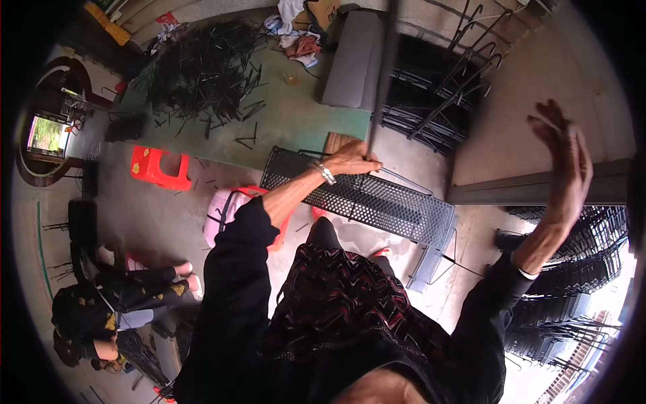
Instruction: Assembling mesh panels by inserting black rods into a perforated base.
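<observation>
My left hand [351, 159], a silver bracelet at its wrist, is closed around the lower end of a long dark rod [385, 67] that rises out of the top of the view. Just below that hand lies a black perforated metal shelf rack [404, 207], longer than it is wide, with thin wire bars along its edge. My right hand [567, 165] is raised far to the right, away from the rack. Its fingers are spread, somewhat blurred, with nothing in them.
A green table [289, 124] carries a heap of thin black pieces [202, 67]. Beyond my left hand stand stacked black wire frames [431, 94]. More black racks [572, 262] are piled at the right. A red stool [160, 168] stands left; another person [114, 303] sits lower left.
</observation>
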The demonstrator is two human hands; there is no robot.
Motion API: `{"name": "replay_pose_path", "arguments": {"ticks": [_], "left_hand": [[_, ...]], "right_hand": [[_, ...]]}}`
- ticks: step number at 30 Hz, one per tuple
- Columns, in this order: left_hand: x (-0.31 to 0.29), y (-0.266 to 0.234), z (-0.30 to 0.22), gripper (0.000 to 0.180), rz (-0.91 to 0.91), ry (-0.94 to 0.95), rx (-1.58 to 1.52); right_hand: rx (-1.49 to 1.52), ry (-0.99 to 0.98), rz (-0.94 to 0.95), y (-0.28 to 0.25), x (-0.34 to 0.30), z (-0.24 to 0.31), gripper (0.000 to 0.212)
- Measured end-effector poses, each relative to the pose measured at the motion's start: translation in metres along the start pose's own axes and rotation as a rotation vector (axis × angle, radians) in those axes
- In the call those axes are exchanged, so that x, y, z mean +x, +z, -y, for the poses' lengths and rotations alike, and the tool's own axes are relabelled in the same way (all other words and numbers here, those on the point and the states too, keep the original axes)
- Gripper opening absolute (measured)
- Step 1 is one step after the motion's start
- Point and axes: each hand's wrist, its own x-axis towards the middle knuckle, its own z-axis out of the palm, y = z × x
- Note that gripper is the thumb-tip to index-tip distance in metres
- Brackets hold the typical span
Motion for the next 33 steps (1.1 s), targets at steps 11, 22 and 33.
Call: {"name": "replay_pose_path", "arguments": {"ticks": [11,22,33], "left_hand": [[-0.096,-0.161,0.167,0.043,-0.255,-0.472,-0.116],[-0.087,-0.153,0.201,0.034,-0.367,-0.387,-0.095],[-0.075,-0.134,0.188,0.02,-0.671,-0.239,0.155]], "right_hand": [[0.142,0.79,0.436,0.292,0.026,-0.34,0.026],[-0.241,0.792,0.358,0.402,0.056,-0.42,0.034],[-0.163,0.796,0.392,0.413,0.062,-0.424,0.039]]}}
